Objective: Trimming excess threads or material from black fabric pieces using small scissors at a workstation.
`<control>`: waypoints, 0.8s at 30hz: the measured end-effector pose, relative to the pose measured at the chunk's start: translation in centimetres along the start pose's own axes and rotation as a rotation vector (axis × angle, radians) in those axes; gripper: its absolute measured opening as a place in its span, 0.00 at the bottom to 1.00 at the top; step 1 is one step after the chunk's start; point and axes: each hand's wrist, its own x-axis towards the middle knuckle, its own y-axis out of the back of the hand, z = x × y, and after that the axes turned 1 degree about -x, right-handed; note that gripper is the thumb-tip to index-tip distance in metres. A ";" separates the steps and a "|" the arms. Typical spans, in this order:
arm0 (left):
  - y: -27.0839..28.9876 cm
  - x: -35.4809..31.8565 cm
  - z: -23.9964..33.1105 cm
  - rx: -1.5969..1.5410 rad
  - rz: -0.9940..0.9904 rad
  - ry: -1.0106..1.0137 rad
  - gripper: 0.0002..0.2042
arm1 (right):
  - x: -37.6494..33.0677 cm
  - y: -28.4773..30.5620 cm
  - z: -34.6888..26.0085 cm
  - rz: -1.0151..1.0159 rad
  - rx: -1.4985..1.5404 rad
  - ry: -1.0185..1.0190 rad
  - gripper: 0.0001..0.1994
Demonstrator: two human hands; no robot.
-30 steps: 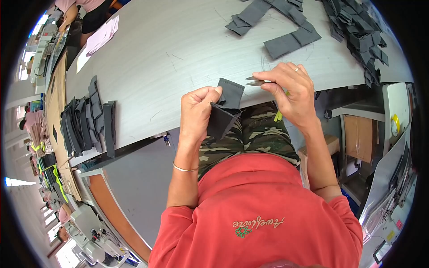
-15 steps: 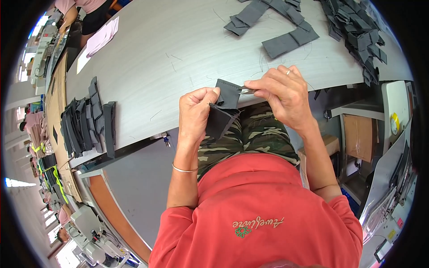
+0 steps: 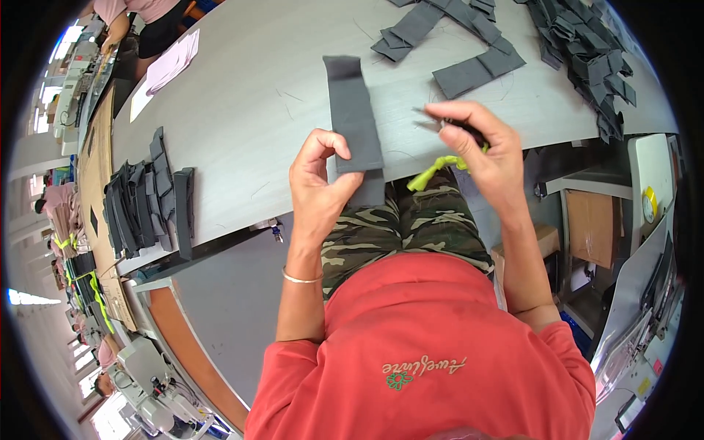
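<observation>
My left hand (image 3: pixel 320 176) pinches a dark grey fabric strip (image 3: pixel 354 110) near its lower end, between thumb and bent fingers. The strip stretches away from me over the table, and a short folded end hangs below at the table's edge. To its right, my right hand (image 3: pixel 484 143) is closed round small dark thread snips (image 3: pixel 469 133), whose blades point left, apart from the strip. A bright yellow-green cord (image 3: pixel 433 172) dangles from the snips above my camouflage trousers.
The pale grey table (image 3: pixel 257 95) carries a row of folded dark strips (image 3: pixel 147 198) at left, a chain of strips (image 3: pixel 480 70) at the far right and a larger heap (image 3: pixel 583 59) beyond. White papers (image 3: pixel 169 66) lie far left, near another person (image 3: pixel 147 26). Loose threads are scattered about.
The fabric piece, bunched between both hands before, now extends away from me in my left hand. My right hand with the snips has drawn back from it, and the yellow-green cord shows.
</observation>
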 end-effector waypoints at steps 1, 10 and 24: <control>0.1 -0.3 -0.7 0.000 0.000 0.004 0.14 | -0.4 0.1 -0.1 -0.066 -0.066 -0.047 0.09; -0.8 -0.6 -2.7 -0.177 0.092 0.053 0.14 | -2.3 -1.5 2.1 -0.264 -0.115 -0.146 0.08; -1.2 -0.7 -2.3 -0.137 0.111 0.041 0.14 | -2.0 -2.6 2.1 -0.089 -0.414 0.164 0.06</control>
